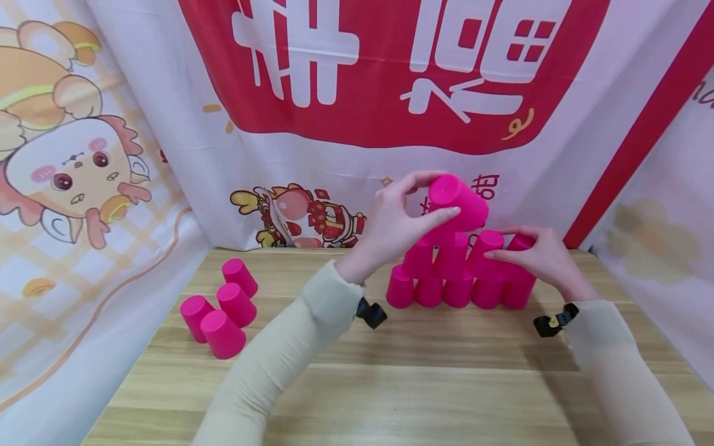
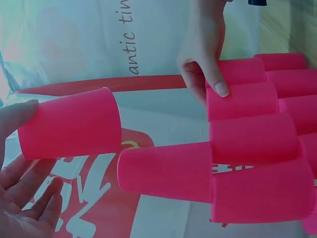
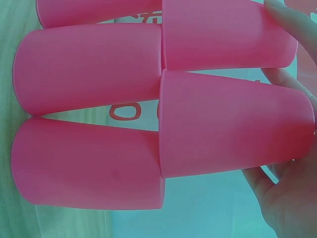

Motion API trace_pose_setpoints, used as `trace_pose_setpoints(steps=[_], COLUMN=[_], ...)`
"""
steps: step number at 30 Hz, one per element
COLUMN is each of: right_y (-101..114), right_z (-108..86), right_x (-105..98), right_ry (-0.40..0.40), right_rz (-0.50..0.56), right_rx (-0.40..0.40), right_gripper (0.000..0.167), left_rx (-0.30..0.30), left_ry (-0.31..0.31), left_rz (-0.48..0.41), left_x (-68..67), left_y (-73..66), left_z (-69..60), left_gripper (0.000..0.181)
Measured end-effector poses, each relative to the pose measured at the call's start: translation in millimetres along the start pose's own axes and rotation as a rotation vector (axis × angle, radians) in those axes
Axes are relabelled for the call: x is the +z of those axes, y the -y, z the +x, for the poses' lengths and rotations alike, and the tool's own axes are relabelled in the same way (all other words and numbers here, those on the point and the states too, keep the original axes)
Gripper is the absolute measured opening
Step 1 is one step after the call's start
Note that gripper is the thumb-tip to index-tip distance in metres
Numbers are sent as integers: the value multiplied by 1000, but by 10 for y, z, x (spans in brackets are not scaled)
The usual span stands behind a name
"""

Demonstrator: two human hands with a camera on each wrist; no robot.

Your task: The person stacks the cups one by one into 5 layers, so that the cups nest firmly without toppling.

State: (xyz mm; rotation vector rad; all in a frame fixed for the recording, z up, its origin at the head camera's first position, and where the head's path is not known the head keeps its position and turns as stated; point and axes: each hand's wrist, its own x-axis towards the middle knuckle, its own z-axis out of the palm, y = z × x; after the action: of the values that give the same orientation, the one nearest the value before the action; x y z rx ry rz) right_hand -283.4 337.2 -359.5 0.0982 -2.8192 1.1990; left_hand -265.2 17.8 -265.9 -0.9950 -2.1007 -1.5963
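My left hand holds a pink cup between thumb and fingers, its base tilted up toward the head camera. The held cup is in the air, apart from a single third-tier cup below it. Under that stand two rows of upturned pink cups, with a second-row cup at the left and a bottom-row cup beneath. My right hand is at the stack's right end. Its thumb lies on a second-row cup, with fingers behind the cups.
Several loose pink cups stand upside down on the wooden table at the left. A printed cloth hangs close behind the stack, and more cloth lines both sides.
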Motion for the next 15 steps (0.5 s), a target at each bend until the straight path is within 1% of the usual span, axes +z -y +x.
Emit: trace_pose_setpoints(steps=[1, 3, 7, 10, 15], right_y=[0, -3, -7, -8, -8], right_z=[0, 0, -6, -14, -31], right_x=[-3, -8, -18, -21, -31], right_ry=[0, 0, 4, 7, 3], right_rz=[4, 8, 8, 10, 16], right_rx=[-1, -2, -4, -4, -9], right_gripper=[81, 81, 81, 82, 81], left_rx=[0, -20, -87, -113, -115], left_ry=[2, 10, 41, 60, 61], left_rz=[13, 43, 109, 133, 131], left_x=[20, 58, 137, 205, 322], left_y=[-14, -32, -6, 47, 129], left_z=[57, 165, 348, 427, 489], left_gripper=[56, 57, 57, 56, 53])
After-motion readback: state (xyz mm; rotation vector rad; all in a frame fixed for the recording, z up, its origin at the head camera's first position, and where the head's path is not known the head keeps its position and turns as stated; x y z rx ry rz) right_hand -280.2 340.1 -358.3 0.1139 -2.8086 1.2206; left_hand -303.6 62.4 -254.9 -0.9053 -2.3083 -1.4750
